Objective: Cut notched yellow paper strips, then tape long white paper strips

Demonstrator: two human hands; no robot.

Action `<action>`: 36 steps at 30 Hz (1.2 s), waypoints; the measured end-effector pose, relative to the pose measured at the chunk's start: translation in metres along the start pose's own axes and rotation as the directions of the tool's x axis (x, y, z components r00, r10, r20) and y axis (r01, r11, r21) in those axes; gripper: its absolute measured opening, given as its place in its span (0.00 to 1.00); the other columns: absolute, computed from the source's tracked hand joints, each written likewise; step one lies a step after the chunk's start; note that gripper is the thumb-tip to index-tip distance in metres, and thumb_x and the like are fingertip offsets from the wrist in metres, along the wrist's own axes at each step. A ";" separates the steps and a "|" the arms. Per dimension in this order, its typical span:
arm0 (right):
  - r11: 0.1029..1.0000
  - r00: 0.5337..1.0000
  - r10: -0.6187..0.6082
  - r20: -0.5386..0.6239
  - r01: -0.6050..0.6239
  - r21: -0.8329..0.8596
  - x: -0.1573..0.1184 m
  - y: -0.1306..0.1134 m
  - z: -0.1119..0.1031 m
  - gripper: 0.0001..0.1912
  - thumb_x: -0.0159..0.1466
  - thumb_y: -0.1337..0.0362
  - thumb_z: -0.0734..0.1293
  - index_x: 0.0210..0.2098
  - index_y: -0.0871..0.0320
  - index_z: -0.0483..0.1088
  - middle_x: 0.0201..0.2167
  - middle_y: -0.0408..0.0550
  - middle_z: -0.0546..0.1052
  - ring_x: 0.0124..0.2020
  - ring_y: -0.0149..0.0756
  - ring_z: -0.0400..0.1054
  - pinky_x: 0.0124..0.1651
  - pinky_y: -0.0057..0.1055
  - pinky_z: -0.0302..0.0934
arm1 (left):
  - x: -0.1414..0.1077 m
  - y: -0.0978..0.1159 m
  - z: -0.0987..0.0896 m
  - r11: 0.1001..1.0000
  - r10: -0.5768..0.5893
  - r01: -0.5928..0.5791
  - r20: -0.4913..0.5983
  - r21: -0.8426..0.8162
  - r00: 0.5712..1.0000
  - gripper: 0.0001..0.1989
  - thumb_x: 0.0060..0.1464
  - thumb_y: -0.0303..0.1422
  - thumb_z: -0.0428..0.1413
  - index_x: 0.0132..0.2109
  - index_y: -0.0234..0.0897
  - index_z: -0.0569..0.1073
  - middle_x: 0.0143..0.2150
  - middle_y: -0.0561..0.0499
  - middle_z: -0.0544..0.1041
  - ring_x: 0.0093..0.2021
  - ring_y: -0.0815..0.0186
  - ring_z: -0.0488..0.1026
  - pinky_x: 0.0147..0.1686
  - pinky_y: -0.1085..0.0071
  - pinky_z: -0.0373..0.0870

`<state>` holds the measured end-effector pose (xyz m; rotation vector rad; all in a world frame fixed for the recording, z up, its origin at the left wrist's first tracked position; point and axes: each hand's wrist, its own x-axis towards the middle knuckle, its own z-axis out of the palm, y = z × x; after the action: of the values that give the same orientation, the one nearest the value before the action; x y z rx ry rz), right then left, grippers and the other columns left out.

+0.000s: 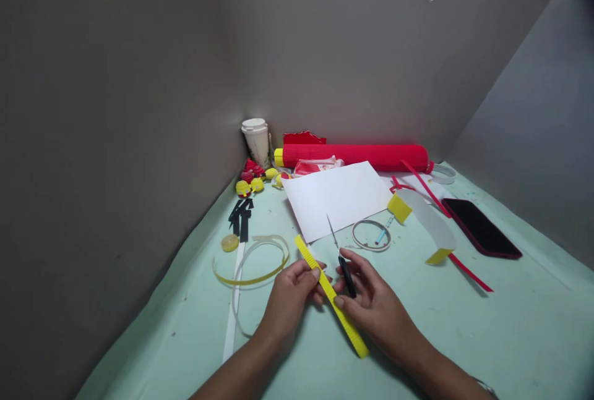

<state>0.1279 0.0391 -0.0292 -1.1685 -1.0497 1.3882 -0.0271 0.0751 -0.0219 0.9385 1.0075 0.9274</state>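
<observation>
A yellow ribbed paper strip (349,324) slants across the front middle, above the table. My left hand (293,293) is closed on its upper part, thumb on top and fingers beneath. With my right hand (378,307) I hold what look like black-handled scissors (347,276), seen nearly edge-on, their thin blades pointing up and away. My right thumb also presses against the lower half of the strip. Just beyond my hands lies a roll of narrow tape (372,235). A white paper sheet (336,196) rests farther back.
Left are pale coiled strips (250,279), black strips (244,224) and a small yellow disc (229,243). Behind stand a lidded cup (256,140), small red and yellow pieces (250,180) and a red corrugated roll (357,156). Right are a phone (482,227) and red strips (471,273).
</observation>
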 end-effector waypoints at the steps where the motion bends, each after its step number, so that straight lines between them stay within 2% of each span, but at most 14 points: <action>1: 1.000 1.000 0.002 -0.002 -0.002 -0.008 0.000 0.000 -0.001 0.38 0.53 0.66 0.70 0.61 0.55 0.55 0.41 0.49 0.70 0.41 0.37 0.69 0.46 0.36 0.65 | 0.000 -0.001 0.000 1.000 0.000 0.000 -0.001 -0.009 1.000 0.13 0.53 0.36 0.58 0.42 0.30 0.74 0.27 0.49 0.76 0.24 0.71 0.68 0.28 0.75 0.65; 6: 1.000 1.000 0.018 0.023 -0.017 -0.025 -0.001 -0.001 -0.002 0.37 0.54 0.66 0.70 0.61 0.54 0.55 0.40 0.48 0.70 0.41 0.36 0.70 0.45 0.35 0.65 | 0.000 -0.002 0.001 0.998 -0.017 0.017 -0.001 -0.065 1.000 0.14 0.54 0.36 0.58 0.43 0.29 0.74 0.33 0.45 0.78 0.27 0.69 0.72 0.27 0.75 0.67; 13: 0.994 0.996 0.062 0.060 -0.057 -0.094 -0.005 -0.008 -0.002 0.39 0.53 0.67 0.70 0.61 0.55 0.55 0.47 0.52 0.66 0.43 0.37 0.68 0.44 0.34 0.65 | -0.003 0.003 0.002 0.991 -0.015 0.011 -0.033 -0.135 0.999 0.14 0.54 0.35 0.58 0.44 0.29 0.74 0.35 0.44 0.79 0.26 0.71 0.71 0.28 0.76 0.68; 21: 0.988 0.995 0.079 0.063 -0.069 -0.141 -0.003 -0.008 -0.005 0.38 0.53 0.67 0.69 0.61 0.54 0.56 0.48 0.51 0.66 0.44 0.37 0.68 0.43 0.34 0.65 | -0.002 0.002 0.001 0.987 -0.026 0.015 -0.068 -0.158 0.997 0.16 0.53 0.35 0.59 0.47 0.29 0.75 0.39 0.41 0.79 0.31 0.68 0.73 0.33 0.73 0.70; 24: 0.982 0.994 0.093 0.066 -0.081 -0.168 -0.005 -0.008 -0.004 0.38 0.53 0.68 0.69 0.62 0.54 0.56 0.47 0.50 0.67 0.42 0.36 0.68 0.41 0.32 0.64 | -0.003 0.004 0.000 0.987 -0.016 0.005 -0.067 -0.162 0.998 0.16 0.52 0.34 0.60 0.47 0.29 0.75 0.40 0.42 0.79 0.30 0.69 0.72 0.34 0.73 0.70; 27: 0.973 0.993 0.104 0.058 -0.090 -0.211 -0.005 -0.007 -0.004 0.38 0.53 0.68 0.69 0.62 0.53 0.57 0.46 0.49 0.68 0.39 0.34 0.68 0.37 0.29 0.63 | -0.003 0.007 -0.001 0.990 0.017 -0.029 -0.086 -0.139 0.996 0.17 0.52 0.33 0.60 0.49 0.31 0.75 0.41 0.43 0.79 0.29 0.70 0.70 0.33 0.73 0.68; 32: 0.969 0.991 0.100 0.088 -0.077 -0.233 -0.006 -0.005 -0.005 0.38 0.54 0.69 0.67 0.63 0.52 0.55 0.46 0.49 0.68 0.34 0.30 0.67 0.34 0.28 0.62 | -0.001 0.008 -0.007 0.979 0.138 -0.160 -0.166 -0.129 0.977 0.21 0.53 0.35 0.60 0.54 0.35 0.72 0.42 0.44 0.79 0.36 0.67 0.72 0.33 0.73 0.67; 36: 0.957 0.989 0.125 0.075 -0.101 -0.273 -0.008 -0.008 -0.003 0.38 0.54 0.69 0.67 0.63 0.52 0.56 0.47 0.48 0.67 0.28 0.26 0.64 0.33 0.27 0.61 | 0.003 0.009 -0.013 0.971 0.161 -0.190 -0.191 -0.146 0.968 0.23 0.54 0.37 0.60 0.56 0.35 0.70 0.43 0.44 0.79 0.36 0.67 0.72 0.33 0.72 0.67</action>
<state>0.1328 0.0327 -0.0207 -1.3913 -1.2843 1.4301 -0.0403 0.0832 -0.0179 0.8262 0.9917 1.2423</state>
